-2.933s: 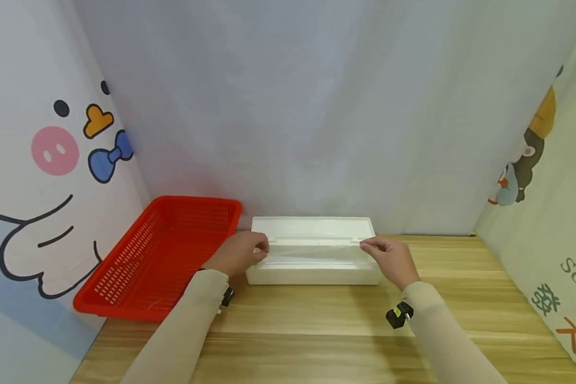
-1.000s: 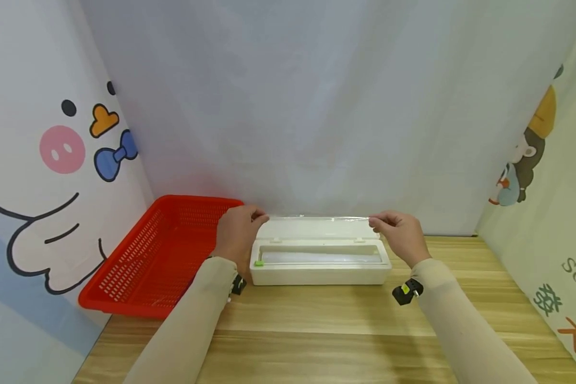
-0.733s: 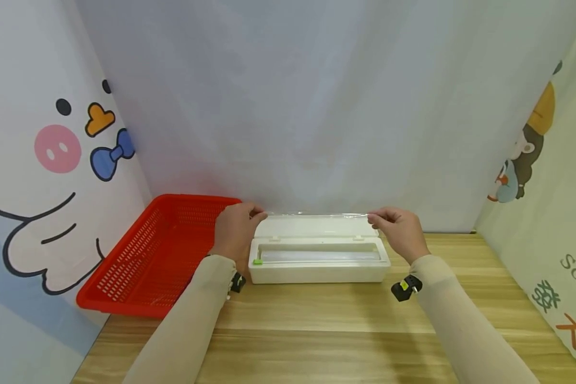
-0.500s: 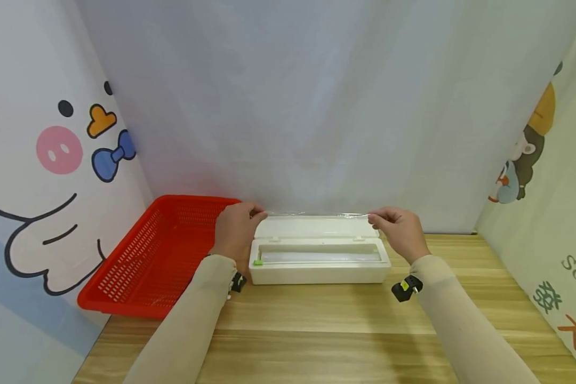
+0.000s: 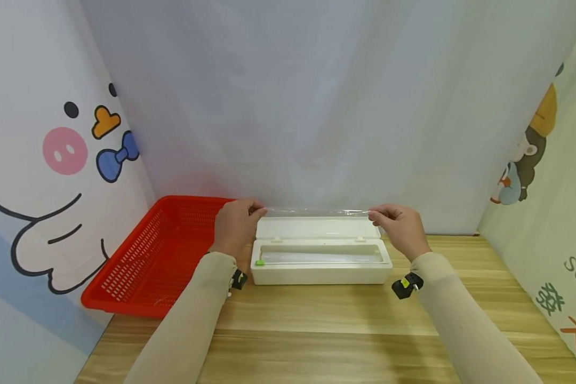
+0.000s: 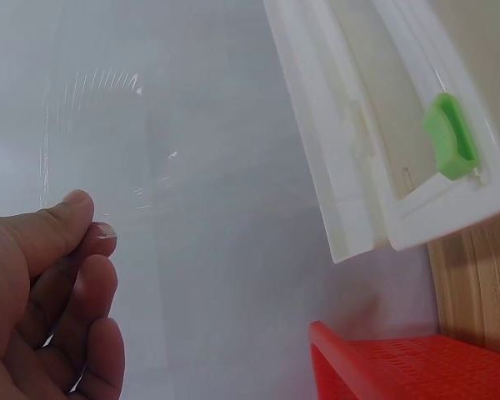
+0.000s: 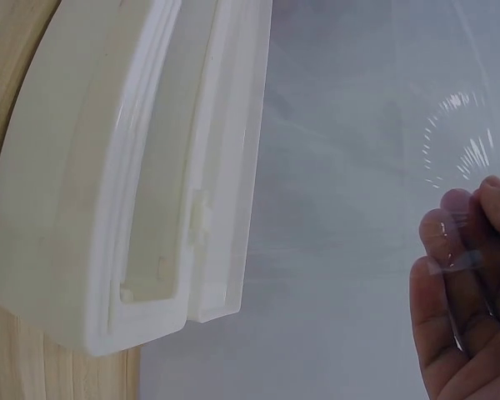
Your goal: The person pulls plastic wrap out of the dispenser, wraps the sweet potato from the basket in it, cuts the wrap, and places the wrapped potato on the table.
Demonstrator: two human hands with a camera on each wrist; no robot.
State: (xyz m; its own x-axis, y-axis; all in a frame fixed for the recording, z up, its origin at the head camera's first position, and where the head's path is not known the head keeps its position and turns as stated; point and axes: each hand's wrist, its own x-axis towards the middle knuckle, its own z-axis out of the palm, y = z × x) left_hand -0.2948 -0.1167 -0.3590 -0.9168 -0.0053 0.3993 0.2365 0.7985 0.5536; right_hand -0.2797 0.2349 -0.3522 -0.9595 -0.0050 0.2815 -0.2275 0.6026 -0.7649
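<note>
A thin strip of clear cling film (image 5: 312, 212) stretches between both hands, just above the raised lid (image 5: 317, 228) of a white cling film dispenser box (image 5: 319, 276). At its left end, my left hand (image 5: 235, 224) pinches the film between thumb and index finger. My right hand (image 5: 402, 230) pinches the other end the same way; in the right wrist view the transparent film (image 7: 462, 261) overlaps the fingers. Inside the box's long slot lies a pale roll (image 5: 319, 257). A green slide cutter (image 6: 452, 137) sits at the slot's left end.
A red plastic basket (image 5: 92, 303) with perforated walls stands left of the box, partly behind the left forearm. Box and basket rest on a wood-grain table (image 5: 307, 314). A pale curtain (image 5: 312, 106) hangs behind, with printed cloths at both sides.
Both hands have moved up and away from low over the box to above its lid, taking the film along and exposing the slot. Over the last second they rise only slightly.
</note>
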